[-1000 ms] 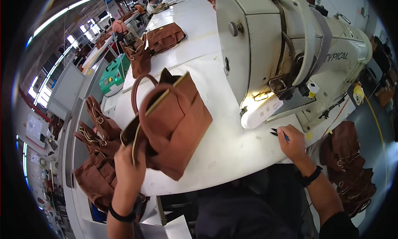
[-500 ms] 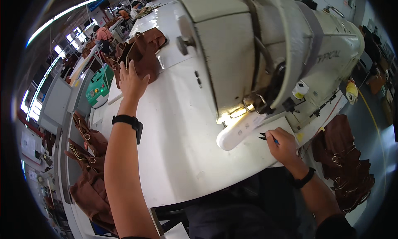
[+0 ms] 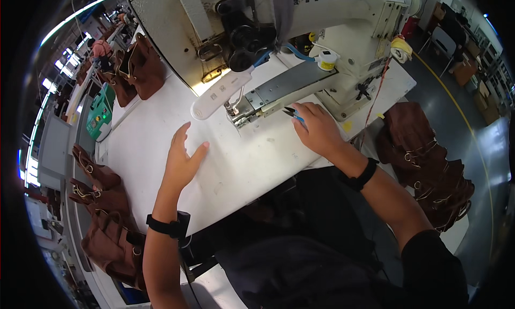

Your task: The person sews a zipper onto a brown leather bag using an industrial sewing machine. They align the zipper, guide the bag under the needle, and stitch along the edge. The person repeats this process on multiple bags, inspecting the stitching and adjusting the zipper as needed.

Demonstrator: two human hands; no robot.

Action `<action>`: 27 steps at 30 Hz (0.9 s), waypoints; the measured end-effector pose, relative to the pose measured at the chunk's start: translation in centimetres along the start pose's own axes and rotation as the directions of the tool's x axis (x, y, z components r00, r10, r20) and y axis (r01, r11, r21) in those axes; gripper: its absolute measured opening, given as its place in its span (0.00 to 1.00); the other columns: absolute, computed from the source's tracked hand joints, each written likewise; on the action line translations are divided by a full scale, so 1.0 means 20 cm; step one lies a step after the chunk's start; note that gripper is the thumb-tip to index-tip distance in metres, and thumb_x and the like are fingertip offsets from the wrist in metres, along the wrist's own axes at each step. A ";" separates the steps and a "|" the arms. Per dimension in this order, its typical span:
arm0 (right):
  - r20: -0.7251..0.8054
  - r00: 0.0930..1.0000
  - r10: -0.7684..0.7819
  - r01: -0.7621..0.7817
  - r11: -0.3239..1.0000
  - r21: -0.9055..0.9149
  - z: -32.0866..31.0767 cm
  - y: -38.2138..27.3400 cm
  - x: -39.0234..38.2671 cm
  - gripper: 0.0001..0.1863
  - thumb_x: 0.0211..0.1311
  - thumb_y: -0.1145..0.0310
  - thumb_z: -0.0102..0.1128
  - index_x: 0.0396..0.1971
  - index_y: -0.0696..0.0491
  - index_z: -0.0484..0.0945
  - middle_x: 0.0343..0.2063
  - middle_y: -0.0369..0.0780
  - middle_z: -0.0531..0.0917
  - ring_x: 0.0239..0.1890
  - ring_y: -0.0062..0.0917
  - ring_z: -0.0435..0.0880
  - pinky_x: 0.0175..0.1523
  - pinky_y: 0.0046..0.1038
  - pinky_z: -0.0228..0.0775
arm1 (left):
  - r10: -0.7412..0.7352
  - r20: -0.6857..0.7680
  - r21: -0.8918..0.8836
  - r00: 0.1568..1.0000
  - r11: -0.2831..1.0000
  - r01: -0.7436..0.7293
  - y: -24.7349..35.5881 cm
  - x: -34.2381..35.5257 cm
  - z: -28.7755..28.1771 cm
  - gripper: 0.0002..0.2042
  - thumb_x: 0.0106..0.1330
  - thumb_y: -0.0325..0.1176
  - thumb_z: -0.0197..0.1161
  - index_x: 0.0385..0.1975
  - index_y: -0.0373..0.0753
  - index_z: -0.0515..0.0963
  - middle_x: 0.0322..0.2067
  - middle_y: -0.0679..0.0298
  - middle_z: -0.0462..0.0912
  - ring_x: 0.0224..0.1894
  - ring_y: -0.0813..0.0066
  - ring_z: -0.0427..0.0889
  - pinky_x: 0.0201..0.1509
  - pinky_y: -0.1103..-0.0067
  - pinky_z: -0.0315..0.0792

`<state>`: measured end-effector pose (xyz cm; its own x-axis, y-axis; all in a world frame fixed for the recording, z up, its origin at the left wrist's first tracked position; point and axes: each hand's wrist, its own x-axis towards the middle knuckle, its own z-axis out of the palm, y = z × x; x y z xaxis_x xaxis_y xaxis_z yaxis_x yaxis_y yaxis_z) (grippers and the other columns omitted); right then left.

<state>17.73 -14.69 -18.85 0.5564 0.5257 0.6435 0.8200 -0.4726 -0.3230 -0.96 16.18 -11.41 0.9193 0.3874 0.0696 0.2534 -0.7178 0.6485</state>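
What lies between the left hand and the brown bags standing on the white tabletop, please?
In the head view, only bare white tabletop separates the left hand from those bags.

Free to pass low over the white tabletop (image 3: 147, 148) between left hand (image 3: 184, 158) and right hand (image 3: 319, 129), and leftward to the brown bags (image 3: 107, 242) beside it. Blocked ahead by the sewing machine (image 3: 171, 27) — by its white rounded bar (image 3: 217, 99) and narrow metal arm (image 3: 287, 86) — and at right by the gripped snips (image 3: 292, 113).
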 end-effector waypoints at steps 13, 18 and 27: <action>-0.240 0.957 -0.161 0.157 0.987 -0.036 -1.15 -0.03 0.25 0.13 0.70 0.74 0.61 0.51 0.58 0.83 0.46 0.42 0.86 0.49 0.27 0.85 0.57 0.29 0.74 | -0.042 0.463 -0.598 0.886 0.723 0.347 0.38 0.02 0.19 0.20 0.78 0.52 0.55 0.33 0.40 0.72 0.38 0.58 0.82 0.31 0.76 0.77 0.32 0.79 0.74; -0.385 0.912 -0.143 0.061 0.974 -0.218 -1.57 0.44 0.80 0.22 0.73 0.61 0.56 0.51 0.67 0.81 0.46 0.47 0.86 0.48 0.31 0.86 0.56 0.32 0.75 | -0.017 0.241 -0.930 0.970 0.282 0.236 0.24 -0.01 0.18 0.22 0.82 0.45 0.47 0.21 0.46 0.66 0.34 0.66 0.75 0.32 0.76 0.71 0.32 0.79 0.69; -0.242 0.942 0.234 -0.292 0.925 -0.242 -1.45 0.79 1.32 0.29 0.71 0.50 0.54 0.50 0.64 0.82 0.42 0.47 0.87 0.44 0.33 0.85 0.51 0.34 0.75 | 0.041 -0.015 -0.935 0.999 -0.356 0.001 0.28 0.15 0.34 0.19 0.82 0.39 0.44 0.22 0.47 0.63 0.28 0.67 0.70 0.31 0.75 0.70 0.32 0.79 0.70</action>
<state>41.38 -28.75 13.14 0.6831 0.2136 0.6984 0.5641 -0.7616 -0.3188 5.30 9.42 -12.72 0.9243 0.3664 0.1070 -0.3709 0.7962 0.4780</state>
